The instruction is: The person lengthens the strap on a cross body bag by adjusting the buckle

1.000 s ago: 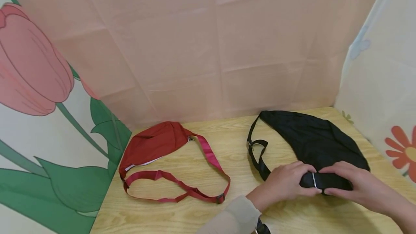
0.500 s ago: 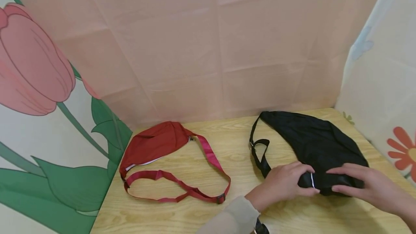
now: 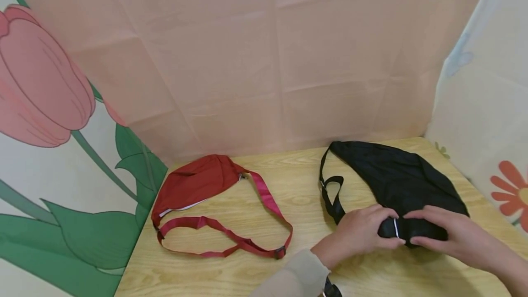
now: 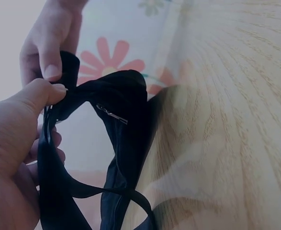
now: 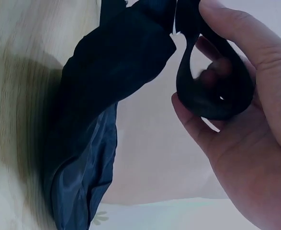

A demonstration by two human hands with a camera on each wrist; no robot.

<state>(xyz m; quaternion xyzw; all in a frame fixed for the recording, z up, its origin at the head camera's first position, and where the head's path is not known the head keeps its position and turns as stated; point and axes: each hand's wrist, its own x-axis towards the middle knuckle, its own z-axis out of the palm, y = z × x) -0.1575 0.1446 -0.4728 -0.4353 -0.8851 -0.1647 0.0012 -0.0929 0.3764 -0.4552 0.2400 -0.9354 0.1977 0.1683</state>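
Note:
A black sling bag point(image 3: 406, 180) lies at the right of the table. Near its front end, my left hand point(image 3: 359, 232) pinches the black strap point(image 4: 59, 172) right by a thin silver slider point(image 3: 396, 228). Just to the right, my right hand point(image 3: 455, 237) holds a folded loop point(image 5: 209, 106) of that strap between thumb and fingers. In the left wrist view, a metal zipper pull point(image 4: 112, 115) shows on the bag. The fingers of both hands partly cover the strap around the slider.
A red waist bag point(image 3: 194, 182) lies at the left of the wooden table point(image 3: 198, 278), its red strap point(image 3: 264, 191) spread toward the middle with a dark buckle point(image 3: 280, 252). A pink cloth point(image 3: 231, 58) hangs behind, with flower-printed sheets at both sides.
My right hand slid right along the strap by half a second ago and is now back left, close to the slider. The left hand stays nearly still. The red bag has not moved.

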